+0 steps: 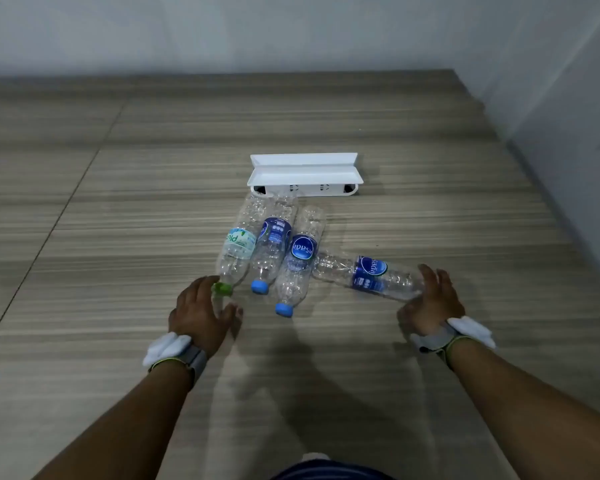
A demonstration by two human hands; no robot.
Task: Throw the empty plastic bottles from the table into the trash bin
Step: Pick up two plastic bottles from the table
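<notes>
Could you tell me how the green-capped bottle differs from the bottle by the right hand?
The green-capped bottle has a pale green label; the crosswise bottle has a dark blue one. The first lies lengthwise, cap toward the person by the left hand; the second lies across, at the right hand. Both are clear, empty-looking and lying down.

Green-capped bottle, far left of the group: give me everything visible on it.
The green-capped bottle is clear ribbed plastic, looks empty, with a pale green-and-white label around its middle. It lies on its side on the wood-grain table, cap toward the person, base near the white tray. Its right flank lies against the neighbouring blue-label bottle. The left hand is at its cap, fingers open around the neck.
</notes>
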